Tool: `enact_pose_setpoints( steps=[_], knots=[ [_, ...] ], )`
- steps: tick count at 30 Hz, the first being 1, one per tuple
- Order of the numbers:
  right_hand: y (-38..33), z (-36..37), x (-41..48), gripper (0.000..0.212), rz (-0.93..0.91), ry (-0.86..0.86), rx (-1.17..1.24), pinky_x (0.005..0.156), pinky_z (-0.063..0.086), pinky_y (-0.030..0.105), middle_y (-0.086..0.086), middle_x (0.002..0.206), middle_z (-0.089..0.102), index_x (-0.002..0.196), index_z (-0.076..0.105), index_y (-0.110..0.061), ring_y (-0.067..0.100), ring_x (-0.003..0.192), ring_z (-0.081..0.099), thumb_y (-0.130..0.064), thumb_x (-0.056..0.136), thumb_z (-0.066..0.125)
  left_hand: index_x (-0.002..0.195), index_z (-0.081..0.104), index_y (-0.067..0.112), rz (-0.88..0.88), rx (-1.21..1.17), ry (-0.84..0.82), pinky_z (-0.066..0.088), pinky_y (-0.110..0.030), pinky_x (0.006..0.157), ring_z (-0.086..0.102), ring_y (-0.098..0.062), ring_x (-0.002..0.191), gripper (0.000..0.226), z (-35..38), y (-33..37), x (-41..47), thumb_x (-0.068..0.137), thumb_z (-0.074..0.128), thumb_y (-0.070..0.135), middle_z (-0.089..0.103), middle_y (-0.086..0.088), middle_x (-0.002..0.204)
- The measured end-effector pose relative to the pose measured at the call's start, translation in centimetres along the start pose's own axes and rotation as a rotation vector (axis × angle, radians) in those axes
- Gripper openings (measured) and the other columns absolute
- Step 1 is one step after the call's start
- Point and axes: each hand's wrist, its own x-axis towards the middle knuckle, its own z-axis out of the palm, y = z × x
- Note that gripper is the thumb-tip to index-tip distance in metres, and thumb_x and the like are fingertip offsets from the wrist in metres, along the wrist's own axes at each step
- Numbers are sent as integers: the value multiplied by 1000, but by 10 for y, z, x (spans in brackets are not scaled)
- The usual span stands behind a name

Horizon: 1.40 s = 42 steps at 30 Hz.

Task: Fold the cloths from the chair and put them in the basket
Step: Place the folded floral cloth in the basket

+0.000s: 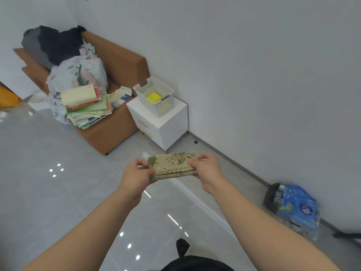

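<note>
Close to the camera, at the bottom edge, is a piece of dark clothing [195,264], and from both sides of it two bare forearms go forward to the grip. The left hand [136,174] and the right hand [208,170] hold between them a folded beige-green cloth with a leaf pattern [172,166]. Each hand pinches one short end, thumb on top and fingers curled under. The cloth is in the air above the glossy grey tile floor [48,192], folded to a narrow flat band of several layers. Its upper face shows darker green leaves, and along its near long side runs a scalloped lace edge. Beyond the grip, a little to the left of it, stands a white plastic basket with perforated walls [165,107] on a small white bedside cabinet [172,130]. A folded yellow cloth [153,97] lies on the bottom of the basket. Further left of the grip, touching the cabinet, is a brown upholstered chair [125,61]. It carries a stack of pale green and cream folded pieces [86,108], a crumpled white floral fabric [78,75] and dark garments [58,44] at the back. To the right of the grip, against the grey wall, lies a blue wrapped pack of bottles [297,208].
</note>
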Motion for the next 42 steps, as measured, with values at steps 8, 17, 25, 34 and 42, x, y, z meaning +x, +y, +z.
enact_pose_setpoints(
  steps=[8, 17, 25, 34, 42],
  knots=[
    [-65, 141, 118, 23, -68, 47, -126, 80, 60, 49, 18, 94, 64, 86, 54, -17, 27, 80, 64, 1, 80, 68, 85, 59, 10, 35, -2, -91, 59, -35, 73, 68, -26, 85, 22, -52, 72, 179, 99, 54, -6, 68, -15, 103],
    [-134, 239, 244, 17, -163, 270, -292, 60, 58, 38, 12, 87, 71, 77, 57, -18, 23, 69, 62, -8, 83, 70, 94, 65, 13, 51, 177, -264, 62, -48, 81, 67, -27, 82, 30, -55, 165, 365, 90, 52, -13, 65, -17, 102],
    [-213, 278, 416, 21, -276, 282, -569, 74, 55, 31, -6, 90, 67, 80, 71, -28, 14, 81, 62, -10, 87, 63, 128, 44, 20, -77, 269, -389, 63, -47, 80, 68, -30, 78, 60, 3, 232, 517, 79, 65, -7, 61, -16, 107],
    [-264, 330, 645, 38, -161, -55, -915, 50, 41, 22, -2, 83, 62, 103, 71, -21, 13, 61, 54, 5, 85, 49, 119, 48, 22, -94, 538, -279, 57, -33, 59, 67, -22, 81, 54, 70, 284, 697, 74, 70, 2, 66, -2, 96],
    [-167, 364, 781, 24, 6, -108, -1048, 65, 42, 30, 9, 106, 65, 98, 56, -19, 24, 86, 59, -1, 82, 57, 105, 38, 14, -50, 996, -378, 35, -31, 54, 53, -28, 80, 29, 112, 244, 837, 88, 62, 13, 51, -16, 107]
  ],
)
